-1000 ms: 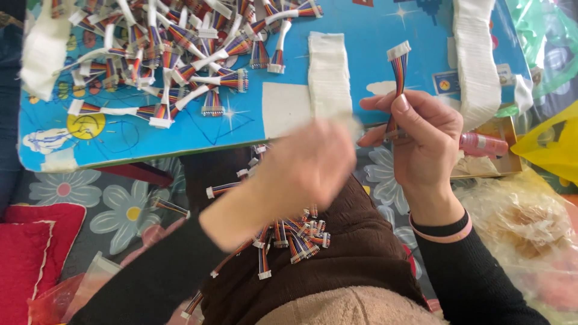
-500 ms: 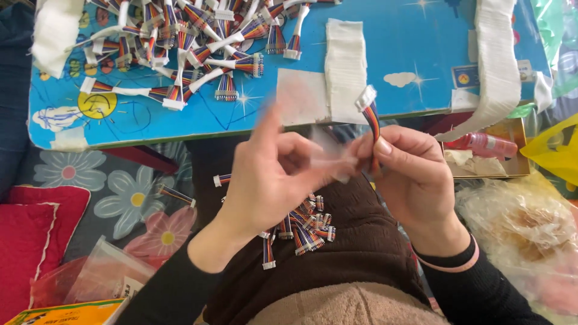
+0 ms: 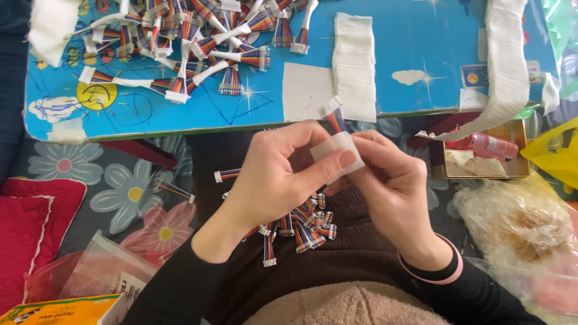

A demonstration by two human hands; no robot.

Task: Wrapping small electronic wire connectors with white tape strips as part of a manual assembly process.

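My left hand [image 3: 280,174] and my right hand [image 3: 391,180] meet over my lap, just below the edge of a blue table [image 3: 415,42]. Both pinch a small white tape piece [image 3: 337,153] that sits around a short rainbow ribbon cable [image 3: 333,115] with a white connector poking up between the fingers. Several loose ribbon cables [image 3: 298,229] lie on my dark lap under the hands. A heap of wrapped ribbon cables [image 3: 192,42] lies on the table's far left.
A stack of white tape pieces [image 3: 354,63] and a long white strip [image 3: 506,66] lie on the table. A small box with a red bottle [image 3: 481,145] stands at right, beside plastic bags [image 3: 524,225]. Red cushions [image 3: 27,235] lie at left.
My left hand came from the lap up to my right hand, which lowered the cable. A white tape piece is now pinched around the cable by both hands.
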